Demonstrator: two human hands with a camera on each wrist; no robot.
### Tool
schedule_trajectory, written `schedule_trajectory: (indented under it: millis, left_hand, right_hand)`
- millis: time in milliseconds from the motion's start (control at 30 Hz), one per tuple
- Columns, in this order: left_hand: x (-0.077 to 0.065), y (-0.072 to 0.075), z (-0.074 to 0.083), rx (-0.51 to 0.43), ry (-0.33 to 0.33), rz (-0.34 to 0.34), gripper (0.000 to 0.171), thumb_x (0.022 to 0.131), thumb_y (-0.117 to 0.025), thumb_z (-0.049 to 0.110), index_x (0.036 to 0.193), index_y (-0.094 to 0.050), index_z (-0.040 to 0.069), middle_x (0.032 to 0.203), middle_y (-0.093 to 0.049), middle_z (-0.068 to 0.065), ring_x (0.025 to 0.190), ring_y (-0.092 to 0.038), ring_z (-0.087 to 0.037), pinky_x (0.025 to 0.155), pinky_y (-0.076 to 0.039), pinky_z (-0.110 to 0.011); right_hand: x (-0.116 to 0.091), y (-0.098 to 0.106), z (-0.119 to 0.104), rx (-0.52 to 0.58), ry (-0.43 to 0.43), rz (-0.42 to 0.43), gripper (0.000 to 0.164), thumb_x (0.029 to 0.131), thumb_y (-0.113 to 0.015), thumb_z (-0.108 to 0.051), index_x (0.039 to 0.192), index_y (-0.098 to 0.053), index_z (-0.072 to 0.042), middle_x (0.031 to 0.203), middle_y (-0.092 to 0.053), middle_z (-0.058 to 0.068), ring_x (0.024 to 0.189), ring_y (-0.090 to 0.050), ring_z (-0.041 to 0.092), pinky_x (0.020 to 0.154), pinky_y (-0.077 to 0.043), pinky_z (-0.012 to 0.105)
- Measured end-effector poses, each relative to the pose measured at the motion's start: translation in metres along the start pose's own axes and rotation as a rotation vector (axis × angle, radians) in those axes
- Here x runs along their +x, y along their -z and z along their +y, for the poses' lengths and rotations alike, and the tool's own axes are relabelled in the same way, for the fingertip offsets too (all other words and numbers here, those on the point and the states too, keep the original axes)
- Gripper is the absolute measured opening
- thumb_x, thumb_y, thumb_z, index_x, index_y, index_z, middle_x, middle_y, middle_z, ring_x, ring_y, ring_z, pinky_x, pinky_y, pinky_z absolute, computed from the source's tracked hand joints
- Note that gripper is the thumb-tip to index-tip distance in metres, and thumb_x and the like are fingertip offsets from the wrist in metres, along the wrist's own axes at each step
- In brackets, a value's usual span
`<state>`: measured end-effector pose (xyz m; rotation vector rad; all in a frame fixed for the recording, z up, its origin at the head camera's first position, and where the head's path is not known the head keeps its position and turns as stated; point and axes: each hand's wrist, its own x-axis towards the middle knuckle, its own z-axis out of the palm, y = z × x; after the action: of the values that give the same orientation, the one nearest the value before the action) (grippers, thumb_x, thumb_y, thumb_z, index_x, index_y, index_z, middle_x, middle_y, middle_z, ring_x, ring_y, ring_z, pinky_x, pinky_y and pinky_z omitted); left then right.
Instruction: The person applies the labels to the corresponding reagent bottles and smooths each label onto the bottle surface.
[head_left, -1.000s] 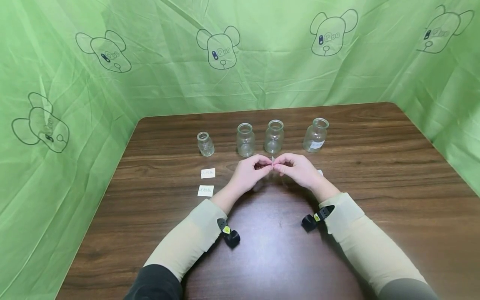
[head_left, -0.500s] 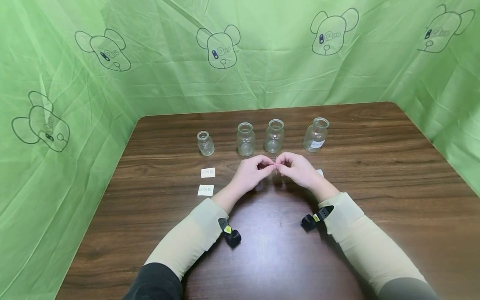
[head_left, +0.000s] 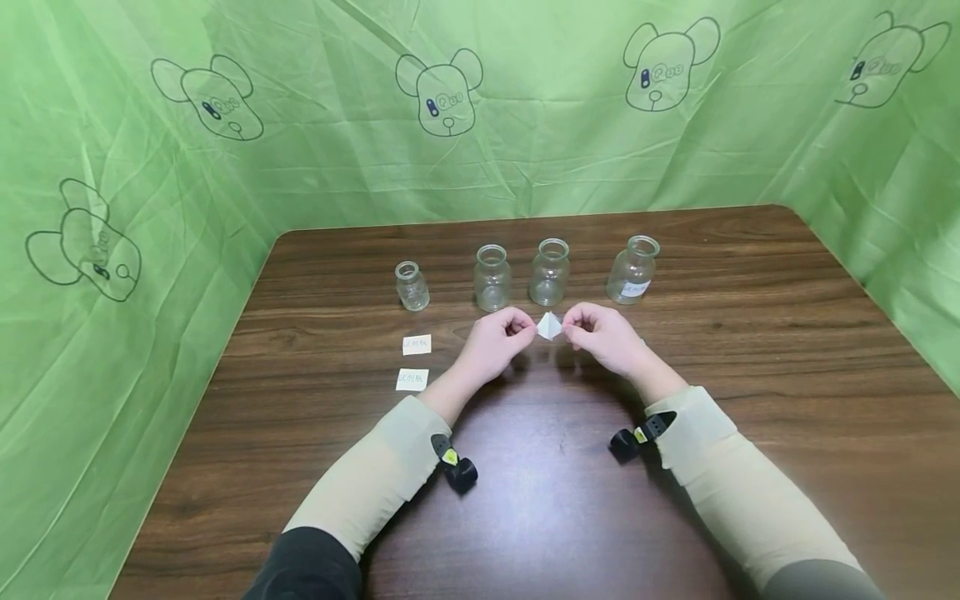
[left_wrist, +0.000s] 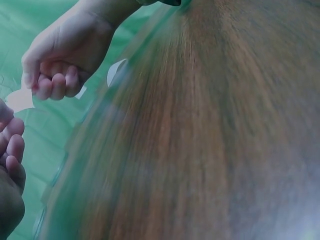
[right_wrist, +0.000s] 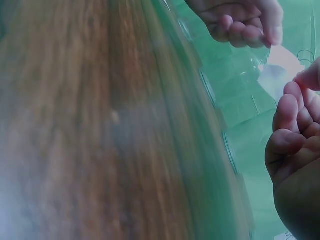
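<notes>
A small white paper label (head_left: pixel 549 326) is stretched between both hands over the middle of the table, a line running down its centre. My left hand (head_left: pixel 495 343) pinches its left corner between thumb and fingertips; my right hand (head_left: pixel 606 342) pinches the right corner. In the right wrist view the paper (right_wrist: pixel 280 75) shows two parts that meet at an angle, one lighter than the other. Just behind the hands stand two clear glass jars, one on the left (head_left: pixel 492 282) and one on the right (head_left: pixel 549 275).
At the back right stands a glass jar (head_left: pixel 632 268) bearing a white label (head_left: pixel 635 288). A smaller glass jar (head_left: pixel 412 287) is at the back left. Two handwritten paper labels, an upper (head_left: pixel 417 344) and a lower (head_left: pixel 412 380), lie left of my left hand. Green cloth (head_left: pixel 525 167) hangs behind the table.
My fingertips were together around the paper, which was mostly hidden. Now the hands have drawn slightly apart, and the label shows spread between them.
</notes>
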<state>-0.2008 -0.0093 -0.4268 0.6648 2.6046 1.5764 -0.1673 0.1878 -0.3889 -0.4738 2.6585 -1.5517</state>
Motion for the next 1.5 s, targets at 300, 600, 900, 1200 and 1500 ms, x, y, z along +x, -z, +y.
schedule_trajectory:
  millis: [300,600,900,1200,1500]
  left_hand:
    - [0.000,0.003,-0.007,-0.008,0.031,-0.001,0.008,0.085,-0.062,0.019,0.087,-0.067,0.013,0.074,-0.060,0.006,0.071,-0.053,-0.008,0.068,-0.043,-0.025]
    - [-0.001,0.004,-0.008,0.003,0.025,0.003,0.009,0.085,-0.062,0.021,0.086,-0.066,0.014,0.070,-0.054,0.006,0.068,-0.049,-0.008,0.064,-0.041,-0.025]
    - [-0.003,0.005,-0.008,0.010,0.048,-0.001,0.008,0.086,-0.063,0.022,0.086,-0.066,0.014,0.068,-0.052,0.005,0.065,-0.048,-0.008,0.063,-0.041,-0.025]
    - [-0.004,0.005,-0.009,-0.003,0.048,-0.012,0.008,0.086,-0.062,0.021,0.086,-0.066,0.014,0.068,-0.050,0.005,0.064,-0.047,-0.009,0.062,-0.040,-0.025]
    - [-0.003,0.006,-0.012,0.016,0.042,-0.010,0.009,0.086,-0.062,0.023,0.087,-0.066,0.015,0.068,-0.050,0.005,0.065,-0.047,-0.009,0.063,-0.040,-0.026]
  right_hand:
    - [-0.002,0.005,0.003,-0.001,-0.004,0.034,0.005,0.088,-0.056,0.002,0.085,-0.056,0.006,0.065,-0.053,0.007,0.063,-0.051,0.014,0.060,-0.040,0.023]
    - [-0.004,0.007,0.002,-0.016,-0.018,0.043,0.006,0.089,-0.055,0.001,0.086,-0.056,0.007,0.067,-0.054,0.011,0.064,-0.051,0.016,0.061,-0.040,0.025]
    - [-0.010,0.011,0.002,-0.033,-0.026,0.056,0.009,0.089,-0.054,0.001,0.089,-0.056,0.010,0.068,-0.053,0.008,0.064,-0.051,0.015,0.060,-0.040,0.024]
    - [-0.013,0.015,0.004,-0.049,-0.029,0.069,0.011,0.089,-0.055,0.000,0.090,-0.056,0.011,0.067,-0.054,0.008,0.063,-0.051,0.014,0.060,-0.040,0.024]
    - [-0.011,0.021,0.027,-0.085,-0.043,0.091,0.009,0.089,-0.055,-0.003,0.089,-0.058,0.006,0.068,-0.055,0.008,0.063,-0.052,0.015,0.058,-0.040,0.025]
